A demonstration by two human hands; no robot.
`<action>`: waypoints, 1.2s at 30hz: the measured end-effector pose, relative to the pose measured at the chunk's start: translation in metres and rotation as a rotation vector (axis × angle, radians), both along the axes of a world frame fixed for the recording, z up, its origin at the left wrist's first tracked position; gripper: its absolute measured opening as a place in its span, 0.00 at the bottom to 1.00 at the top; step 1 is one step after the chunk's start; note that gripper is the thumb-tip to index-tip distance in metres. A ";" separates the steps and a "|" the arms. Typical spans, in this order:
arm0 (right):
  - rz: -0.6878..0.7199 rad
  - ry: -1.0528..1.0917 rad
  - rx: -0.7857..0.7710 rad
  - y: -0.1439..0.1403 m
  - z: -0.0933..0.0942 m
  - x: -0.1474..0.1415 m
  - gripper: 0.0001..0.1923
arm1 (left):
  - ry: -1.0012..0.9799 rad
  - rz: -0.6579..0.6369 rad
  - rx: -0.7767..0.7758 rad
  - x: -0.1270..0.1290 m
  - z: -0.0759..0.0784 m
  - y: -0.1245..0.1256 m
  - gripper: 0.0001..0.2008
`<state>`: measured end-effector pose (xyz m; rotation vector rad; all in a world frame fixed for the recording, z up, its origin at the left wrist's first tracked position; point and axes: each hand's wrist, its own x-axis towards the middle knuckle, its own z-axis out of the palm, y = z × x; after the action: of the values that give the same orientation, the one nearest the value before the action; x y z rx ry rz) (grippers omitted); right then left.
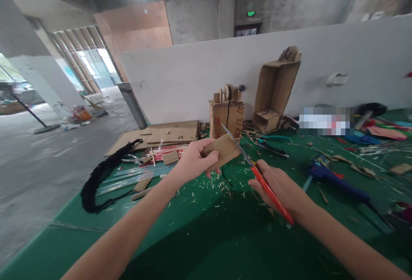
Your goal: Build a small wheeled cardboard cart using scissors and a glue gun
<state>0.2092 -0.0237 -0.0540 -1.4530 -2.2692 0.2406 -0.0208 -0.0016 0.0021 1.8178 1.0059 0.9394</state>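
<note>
Cutting: a utility knife [257, 176] with a red-orange handle meets the right edge of a cardboard piece [222, 151], held up above the green table [206, 237] near its middle.
Left hand [193, 159]: fingers closed around the left end of the cardboard piece, thumb on top, holding it tilted with its right end raised.
Right hand [277, 185]: fingers wrapped tight around the knife handle; the blade points up and to the far left, its edge touching the cardboard.
Scraps [206, 185]: small pale shavings lie scattered on the table under and around both hands.
Far side: a small cardboard box [227, 117] stands by the white wall [193, 74], with a taller open cardboard box [277, 91] to its right.
Left: flat cardboard sheets [161, 136] and a black braided cord [99, 177] near the table edge.
Right: a blue glue gun [334, 181] lies on the table, well apart from the hands; pliers with teal grips [273, 140] lie farther back.
</note>
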 end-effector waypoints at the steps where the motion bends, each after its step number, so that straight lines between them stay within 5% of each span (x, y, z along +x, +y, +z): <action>1: -0.003 -0.013 0.012 0.000 0.000 0.000 0.14 | 0.001 0.000 0.003 0.000 0.000 0.000 0.11; 16: -0.023 -0.061 0.191 0.003 -0.004 0.001 0.16 | -0.036 -0.040 -0.005 -0.001 0.002 0.000 0.12; 26: -0.034 0.183 0.070 0.011 -0.007 0.010 0.19 | -0.267 0.053 -0.067 -0.001 -0.007 0.009 0.09; 33: 0.069 0.078 0.083 0.006 -0.001 0.007 0.18 | -0.367 0.087 -0.050 -0.001 -0.009 0.013 0.10; 36: 0.007 0.054 0.067 0.007 -0.002 0.007 0.16 | -0.399 0.092 -0.072 -0.001 -0.009 0.014 0.13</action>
<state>0.2158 -0.0169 -0.0560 -1.3884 -2.2180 0.2013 -0.0221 0.0124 -0.0069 1.4564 0.8629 1.2459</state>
